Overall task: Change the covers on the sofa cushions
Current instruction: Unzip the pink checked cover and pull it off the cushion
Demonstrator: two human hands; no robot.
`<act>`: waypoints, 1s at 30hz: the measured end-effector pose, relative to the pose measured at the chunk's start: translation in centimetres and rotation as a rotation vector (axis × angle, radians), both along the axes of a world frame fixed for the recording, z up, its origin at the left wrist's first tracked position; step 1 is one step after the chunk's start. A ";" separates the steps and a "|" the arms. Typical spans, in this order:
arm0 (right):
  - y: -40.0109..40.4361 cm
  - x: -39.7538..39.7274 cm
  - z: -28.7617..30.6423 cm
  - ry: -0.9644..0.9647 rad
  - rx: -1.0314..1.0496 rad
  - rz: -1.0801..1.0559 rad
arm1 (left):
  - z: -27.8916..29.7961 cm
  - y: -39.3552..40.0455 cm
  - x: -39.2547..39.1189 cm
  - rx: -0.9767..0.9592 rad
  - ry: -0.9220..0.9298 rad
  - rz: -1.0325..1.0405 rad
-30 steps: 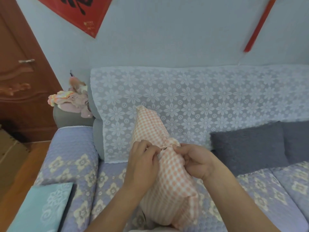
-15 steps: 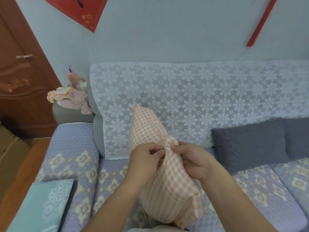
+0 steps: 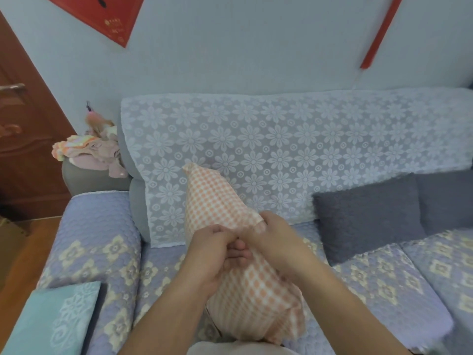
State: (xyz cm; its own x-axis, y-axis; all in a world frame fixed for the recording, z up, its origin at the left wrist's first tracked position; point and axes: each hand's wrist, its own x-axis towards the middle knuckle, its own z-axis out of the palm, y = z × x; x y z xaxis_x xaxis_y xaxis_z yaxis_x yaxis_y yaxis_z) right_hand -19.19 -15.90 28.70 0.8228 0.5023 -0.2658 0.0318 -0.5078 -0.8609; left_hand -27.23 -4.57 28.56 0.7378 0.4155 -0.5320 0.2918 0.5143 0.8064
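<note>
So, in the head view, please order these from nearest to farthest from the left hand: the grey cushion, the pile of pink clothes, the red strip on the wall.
From the left hand:
1. Grey cushion, to the right on the sofa seat.
2. Pile of pink clothes, up left on the sofa arm.
3. Red strip, high on the wall, far right.

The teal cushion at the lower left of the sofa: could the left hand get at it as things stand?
Probably yes, once freed. The teal cushion lies on the sofa arm on the left hand's own side with nothing between them, but that hand now grips the checked cushion together with the right hand.
</note>
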 end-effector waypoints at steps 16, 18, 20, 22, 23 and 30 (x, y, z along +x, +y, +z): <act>-0.1 1.6 0.2 0.235 0.103 0.136 | -1.2 3.0 -1.2 0.138 0.126 -0.255; 0.2 1.3 0.1 0.167 0.095 0.132 | -0.5 3.2 -1.6 -0.223 0.152 -0.215; 0.3 1.3 -0.2 0.142 0.091 0.132 | -0.1 2.8 -2.1 -0.336 0.138 -0.196; 0.2 1.4 -0.4 0.126 0.085 0.125 | -0.2 1.9 -2.4 -0.272 0.133 -0.191; 0.2 1.5 -0.4 0.113 0.077 0.120 | -0.3 1.7 -2.5 -0.191 0.130 -0.178; -1.1 4.0 -0.2 0.058 0.049 -0.010 | -3.6 1.7 -4.3 0.289 0.158 -0.065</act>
State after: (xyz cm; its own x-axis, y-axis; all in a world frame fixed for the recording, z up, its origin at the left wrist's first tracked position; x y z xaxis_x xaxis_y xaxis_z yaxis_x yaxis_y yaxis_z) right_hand -15.19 -17.02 28.48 0.8120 0.5073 -0.2886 -0.0240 -0.4651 -0.8850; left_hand -31.56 -2.88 24.95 0.6853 0.5210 -0.5089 0.4496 0.2470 0.8584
